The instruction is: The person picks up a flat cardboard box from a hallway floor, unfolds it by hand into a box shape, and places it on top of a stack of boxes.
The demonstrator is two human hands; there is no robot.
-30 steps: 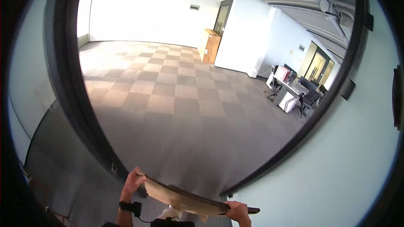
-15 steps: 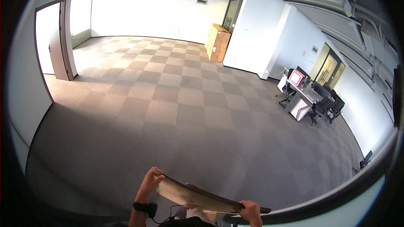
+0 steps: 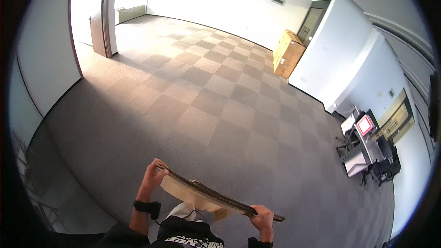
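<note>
A folded cardboard sheet (image 3: 206, 197), brown and several layers thick, is held out in front of my body, its top edge slanting down to the right. My left hand (image 3: 153, 173) grips its left end, thumb on the near side and fingers over the edge. Toward the other end, my right hand (image 3: 262, 217) is closed over the top edge, and a bit of cardboard sticks out beyond it. Dark bands with a small device (image 3: 148, 207) and a cable are on my left wrist. Below the sheet, a brown flap (image 3: 220, 214) shows near my light-coloured leg or shoe.
Grey and tan carpet tiles (image 3: 216, 105) cover the floor. Large cardboard boxes (image 3: 288, 55) stand against the far wall. Desks with black chairs (image 3: 383, 160) and a red-edged screen (image 3: 365, 125) are at the right. A doorway with an open door (image 3: 97, 32) lies at the far left.
My view has turned left and tilted, so the boxes and desks sit farther right. The cardboard sheet, still in both hands, appears slightly higher and farther left.
</note>
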